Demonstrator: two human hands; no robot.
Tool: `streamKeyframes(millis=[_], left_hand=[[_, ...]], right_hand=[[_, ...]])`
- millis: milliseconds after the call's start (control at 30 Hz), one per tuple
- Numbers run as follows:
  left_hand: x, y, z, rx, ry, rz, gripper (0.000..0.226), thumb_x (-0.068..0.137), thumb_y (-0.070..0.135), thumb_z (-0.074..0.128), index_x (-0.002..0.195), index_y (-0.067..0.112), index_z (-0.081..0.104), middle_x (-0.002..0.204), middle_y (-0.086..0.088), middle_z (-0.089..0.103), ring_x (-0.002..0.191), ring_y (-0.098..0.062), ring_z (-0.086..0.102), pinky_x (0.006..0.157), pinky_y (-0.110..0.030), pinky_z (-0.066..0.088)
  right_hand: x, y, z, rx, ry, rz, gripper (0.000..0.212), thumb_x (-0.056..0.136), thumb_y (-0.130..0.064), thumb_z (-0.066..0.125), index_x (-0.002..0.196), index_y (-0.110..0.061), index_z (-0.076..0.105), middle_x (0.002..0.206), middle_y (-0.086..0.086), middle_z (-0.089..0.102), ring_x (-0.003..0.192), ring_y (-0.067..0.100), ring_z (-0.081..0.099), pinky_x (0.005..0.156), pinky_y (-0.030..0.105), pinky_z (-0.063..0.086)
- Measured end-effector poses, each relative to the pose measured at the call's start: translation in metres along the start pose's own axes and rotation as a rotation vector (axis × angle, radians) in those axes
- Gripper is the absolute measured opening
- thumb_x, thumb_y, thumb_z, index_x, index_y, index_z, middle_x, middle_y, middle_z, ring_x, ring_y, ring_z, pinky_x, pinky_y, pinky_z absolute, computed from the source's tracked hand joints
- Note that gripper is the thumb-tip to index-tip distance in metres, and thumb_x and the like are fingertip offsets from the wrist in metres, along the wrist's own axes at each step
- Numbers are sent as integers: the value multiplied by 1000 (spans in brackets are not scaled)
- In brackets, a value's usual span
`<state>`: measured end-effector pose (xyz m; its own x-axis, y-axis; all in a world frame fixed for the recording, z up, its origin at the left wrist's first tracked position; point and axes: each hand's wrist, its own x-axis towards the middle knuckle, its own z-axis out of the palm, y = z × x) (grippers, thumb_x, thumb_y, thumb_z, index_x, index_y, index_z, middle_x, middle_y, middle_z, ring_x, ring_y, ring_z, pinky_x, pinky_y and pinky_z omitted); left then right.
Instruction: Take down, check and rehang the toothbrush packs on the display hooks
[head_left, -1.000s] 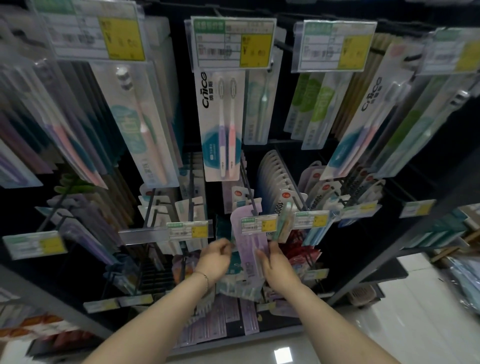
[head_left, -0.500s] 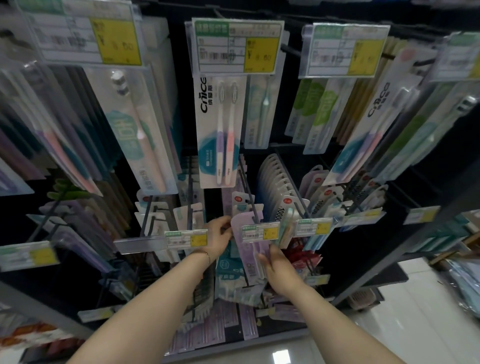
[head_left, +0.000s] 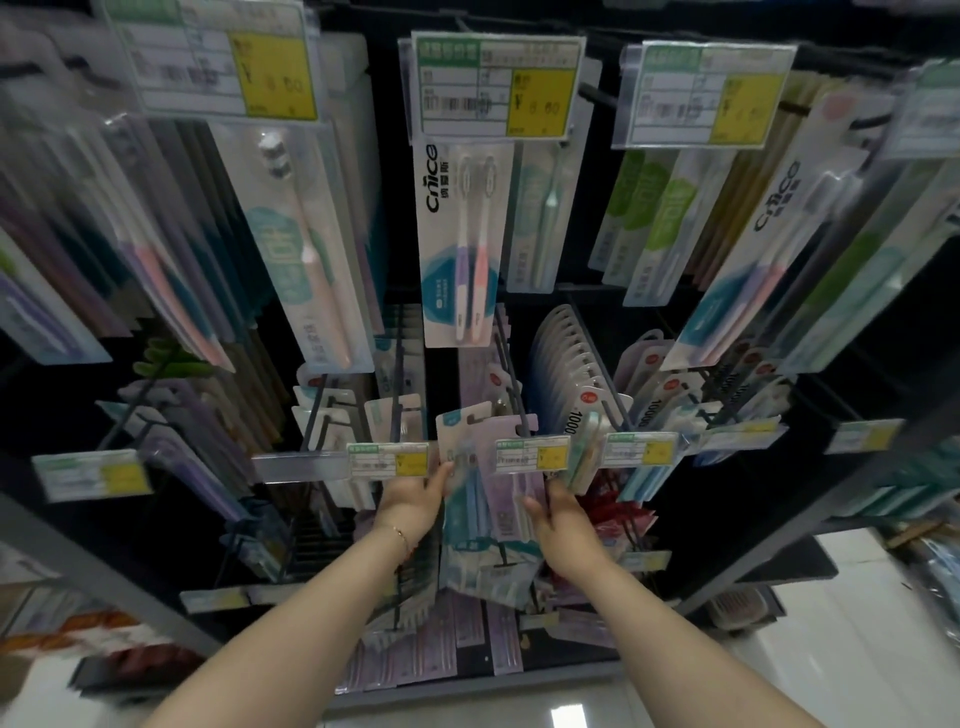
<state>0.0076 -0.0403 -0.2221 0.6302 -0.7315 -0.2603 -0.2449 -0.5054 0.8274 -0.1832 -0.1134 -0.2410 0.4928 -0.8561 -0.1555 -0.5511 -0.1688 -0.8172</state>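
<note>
A tall black display rack (head_left: 389, 208) fills the view, hung front to back with rows of flat toothbrush packs, and a strip of glossy white floor (head_left: 831, 649) shows at the lower right. On the upper row a long white card pack with one purple and one pink toothbrush (head_left: 457, 249) hangs in the middle. Above it is a large white price label with a yellow patch (head_left: 498, 85).

On the lower row, a file of white round-topped packs (head_left: 563, 364) runs back along a hook, just to the right of the hands.

The two task packs sit at the centre of the lower row, side by side and overlapping. The pale blue-and-white toothbrush pack (head_left: 460, 462) is on the left and the lilac toothbrush pack (head_left: 506, 499) on the right. Their top tabs are up by the front end of a thin dark wire hook (head_left: 511, 384) — whether either tab is threaded onto it cannot be told. A small white-and-yellow price tag (head_left: 532, 454) covers part of the lilac pack.

The left hand (head_left: 415, 499) grasps the left edge of the pale blue-and-white pack, thumb on its face. The right hand (head_left: 563, 525) pinches the right edge of the lilac pack, with the thumb in front and the fingers curled behind it. A thin bracelet (head_left: 400, 535) circles the left wrist.
</note>
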Motion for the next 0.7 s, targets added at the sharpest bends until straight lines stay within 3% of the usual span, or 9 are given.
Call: streamKeyframes(millis=[133, 200, 267, 400, 500, 600, 700], left_hand=[[-11, -15, -13, -20, 45, 98, 27, 97, 30, 55, 74, 20, 64, 76, -3, 67, 75, -22, 64, 60, -21, 47], [-19, -20, -22, -38, 39, 145, 22, 97, 22, 55, 78, 14, 63, 75, -5, 65, 68, -17, 60, 52, -15, 45], [-23, -25, -30, -7, 38, 190, 22, 97, 19, 54, 75, 14, 58, 74, -2, 63, 69, -14, 59, 58, -17, 44], [-36, -30, -46, 25, 33, 192, 23, 97, 17, 54, 74, 17, 55, 75, -3, 65, 70, -10, 60, 54, -5, 40], [-47, -34, -56, -7, 21, 172, 22, 97, 13, 53, 77, 4, 54, 73, -7, 65, 64, -12, 61, 53, -7, 44], [-50, -42, -63, -24, 6, 172, 20, 97, 13, 55, 77, 8, 58, 67, -3, 67, 62, -10, 66, 61, -16, 50], [-48, -48, -68, -120, -6, 151, 16, 96, 15, 56, 89, 4, 64, 75, -12, 71, 72, -32, 68, 69, -43, 57]], right_hand=[[-2, -2, 1, 38, 49, 43, 34, 100, -29, 48, 127, -9, 46, 126, 5, 52, 124, 24, 48, 98, 28, 37], [-2, -1, 2, 49, 72, 104, 41, 100, -25, 49, 134, -5, 42, 131, 8, 48, 127, 25, 45, 101, 30, 37], [-1, 4, 5, 18, 68, 178, 45, 100, -24, 50, 136, -1, 40, 134, 15, 48, 125, 28, 47, 101, 31, 38], [-2, 1, 21, -75, -173, 285, 37, 98, -32, 52, 122, -3, 53, 125, 12, 57, 105, 21, 53, 86, 27, 44], [-6, -21, 42, -22, -291, 180, 48, 96, -39, 54, 136, -14, 48, 134, 6, 52, 108, 19, 55, 92, 35, 52], [-8, -48, 59, 112, -308, 80, 49, 96, -38, 54, 141, -21, 42, 134, 1, 50, 92, 16, 61, 83, 34, 56], [-10, -71, 67, 167, -296, -2, 27, 101, -31, 47, 126, -21, 50, 111, -8, 55, 61, 10, 62, 61, 17, 51]])
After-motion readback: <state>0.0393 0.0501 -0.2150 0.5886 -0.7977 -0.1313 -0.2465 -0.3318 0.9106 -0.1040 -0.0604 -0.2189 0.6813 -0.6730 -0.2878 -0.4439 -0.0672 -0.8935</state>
